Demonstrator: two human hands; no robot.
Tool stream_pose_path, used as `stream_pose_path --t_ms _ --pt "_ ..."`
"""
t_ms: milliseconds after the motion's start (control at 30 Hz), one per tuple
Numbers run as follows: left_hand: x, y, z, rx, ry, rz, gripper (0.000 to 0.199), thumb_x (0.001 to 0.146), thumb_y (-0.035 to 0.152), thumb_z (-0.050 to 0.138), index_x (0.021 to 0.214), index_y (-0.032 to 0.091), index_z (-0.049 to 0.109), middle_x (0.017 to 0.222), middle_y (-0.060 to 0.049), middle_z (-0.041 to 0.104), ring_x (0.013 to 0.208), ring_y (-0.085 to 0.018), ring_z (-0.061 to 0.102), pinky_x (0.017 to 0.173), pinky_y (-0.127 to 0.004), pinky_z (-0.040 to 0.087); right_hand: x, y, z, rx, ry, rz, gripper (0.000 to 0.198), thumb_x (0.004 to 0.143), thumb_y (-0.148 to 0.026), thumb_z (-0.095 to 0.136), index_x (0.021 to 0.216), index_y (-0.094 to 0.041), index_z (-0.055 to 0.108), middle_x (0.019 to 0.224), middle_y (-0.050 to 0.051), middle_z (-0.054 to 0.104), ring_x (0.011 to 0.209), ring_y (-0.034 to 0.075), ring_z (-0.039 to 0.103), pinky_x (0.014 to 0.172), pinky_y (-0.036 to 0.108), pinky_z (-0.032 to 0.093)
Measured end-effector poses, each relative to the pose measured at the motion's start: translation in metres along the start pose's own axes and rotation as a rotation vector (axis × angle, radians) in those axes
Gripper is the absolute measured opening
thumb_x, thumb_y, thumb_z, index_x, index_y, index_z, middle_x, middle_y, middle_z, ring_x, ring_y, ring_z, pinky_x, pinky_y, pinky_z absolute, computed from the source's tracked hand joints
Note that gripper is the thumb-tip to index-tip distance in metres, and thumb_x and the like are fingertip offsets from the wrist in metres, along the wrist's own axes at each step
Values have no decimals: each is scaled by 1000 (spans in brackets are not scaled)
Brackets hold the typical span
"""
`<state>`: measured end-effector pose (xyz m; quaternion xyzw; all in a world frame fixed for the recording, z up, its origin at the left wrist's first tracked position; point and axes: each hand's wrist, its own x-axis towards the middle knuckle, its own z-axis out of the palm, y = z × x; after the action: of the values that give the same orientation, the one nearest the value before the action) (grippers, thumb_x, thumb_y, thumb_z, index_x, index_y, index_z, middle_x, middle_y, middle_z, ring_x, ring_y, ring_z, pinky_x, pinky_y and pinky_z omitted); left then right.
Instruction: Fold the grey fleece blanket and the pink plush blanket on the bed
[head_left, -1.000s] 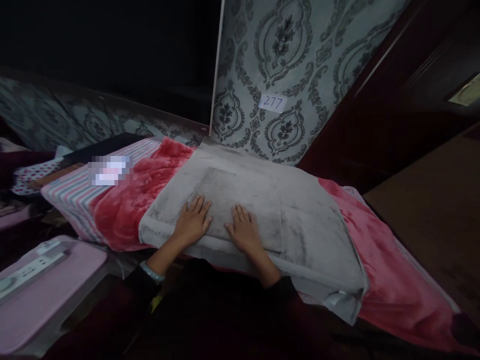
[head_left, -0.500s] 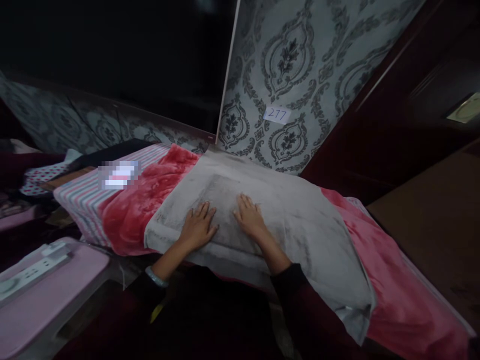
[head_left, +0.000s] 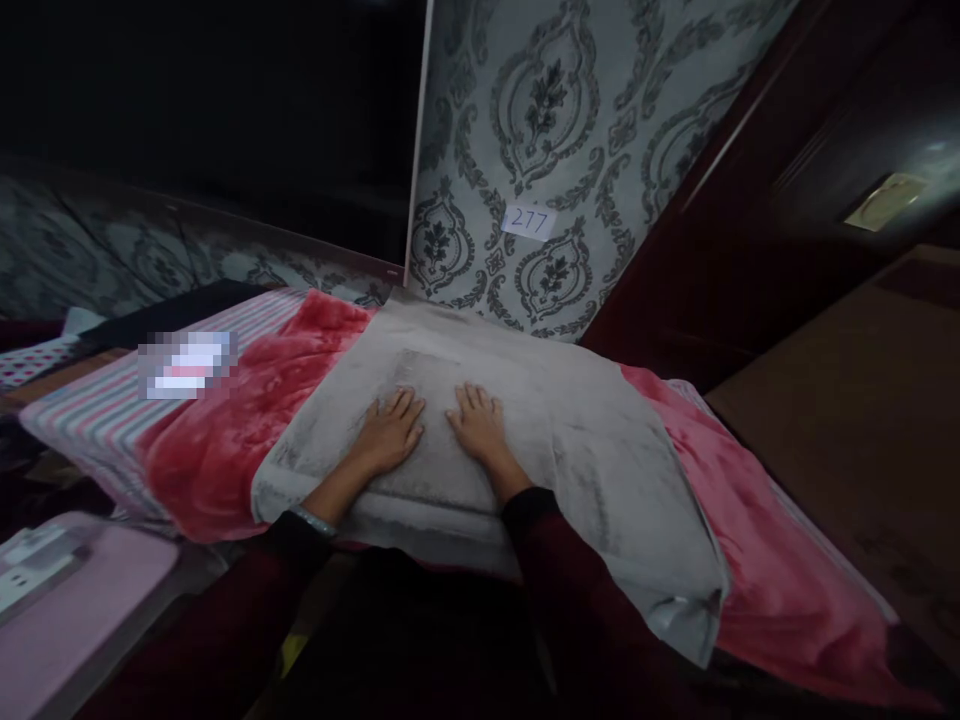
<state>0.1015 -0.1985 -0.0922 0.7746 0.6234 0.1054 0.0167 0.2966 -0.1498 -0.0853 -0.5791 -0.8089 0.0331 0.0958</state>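
Note:
A pale grey plush cloth (head_left: 600, 430) lies spread over a red blanket (head_left: 225, 440). On its left half is a darker grey, roughly square area (head_left: 442, 475), which looks like a folded layer; I cannot tell whether it is a separate piece. My left hand (head_left: 390, 432) rests palm down on this darker area, fingers stretched out. To the right of it, my right hand (head_left: 478, 420) lies flat on the same surface, fingers slightly spread. Neither hand grasps anything. The cloth's lower right corner (head_left: 694, 615) hangs down with a crumpled edge.
Striped fabric (head_left: 90, 410) with a blurred bright object (head_left: 187, 365) lies at the left. A pink stool (head_left: 112, 590) bears a white power strip (head_left: 34, 575). A large dark screen (head_left: 225, 120) hangs behind. A brown box (head_left: 832, 430) stands at the right.
The view has shifted, so the surroundings sit further left. Both hands have slid slightly rightward over the cloth and remain flat on it.

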Motion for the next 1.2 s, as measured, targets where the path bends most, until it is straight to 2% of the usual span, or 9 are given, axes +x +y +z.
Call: stream_pose_path --t_ms 233,367,433,500,667,733,800,933,1200 --pt "1 0 -3 -4 -15 -4 59 103 38 33 159 19 39 170 -12 25 158 -29 20 124 -58 24 -45 92 -20 -50 -31 395 65 106 -46 25 164 -17 23 171 12 20 157 28 20 123 56 22" --pt "3 1 -3 -50 -24 -3 60 103 38 33 159 17 38 170 -13 23 158 -29 17 124 -60 22 -71 108 -30 -58 -25 481 65 105 -44 25 163 -14 27 172 14 15 157 33 15 121 60 23" --pt "6 -1 -4 -96 -27 -3 59 102 37 38 158 19 40 170 -12 25 158 -29 18 123 -61 23 -74 91 -35 -77 50 447 65 104 -40 28 161 -9 29 171 18 13 158 34 13 121 61 23" --pt "6 -5 -5 -162 -17 -16 55 101 35 41 154 22 46 168 -10 30 157 -29 22 122 -61 25 -72 55 -34 -55 90 340 64 103 -33 28 160 -5 28 169 22 19 157 32 17 123 56 22" --pt "-12 -11 -7 -302 198 -108 52 103 30 29 146 18 55 156 -11 51 146 -22 44 122 -47 33 -69 -66 -14 89 -44 -86 62 102 -33 32 159 -7 33 167 18 29 155 28 23 124 49 21" --pt "-25 -9 -4 -279 197 -84 55 103 34 28 149 16 52 157 -11 50 148 -22 42 123 -44 32 -71 -96 -4 103 -78 -190 63 102 -33 32 160 -8 31 167 17 28 156 28 22 124 50 19" --pt "-35 -6 -1 -206 118 -70 58 103 38 29 154 16 46 163 -10 41 153 -24 33 125 -48 28 -75 -107 2 89 -86 -247 63 102 -32 33 161 -7 29 168 16 25 157 28 19 125 51 17" --pt "-45 2 0 -77 23 -69 62 104 45 30 158 15 40 169 -11 28 157 -27 22 126 -51 24 -88 -82 6 50 -76 -191 65 103 -37 33 159 -6 32 169 16 24 157 27 16 126 48 13" --pt "-44 5 -4 -31 21 -71 64 103 46 33 160 17 36 170 -11 26 157 -28 21 125 -51 23 -153 23 7 -103 47 193 64 103 -35 30 159 -5 34 168 17 27 156 27 21 125 49 14"
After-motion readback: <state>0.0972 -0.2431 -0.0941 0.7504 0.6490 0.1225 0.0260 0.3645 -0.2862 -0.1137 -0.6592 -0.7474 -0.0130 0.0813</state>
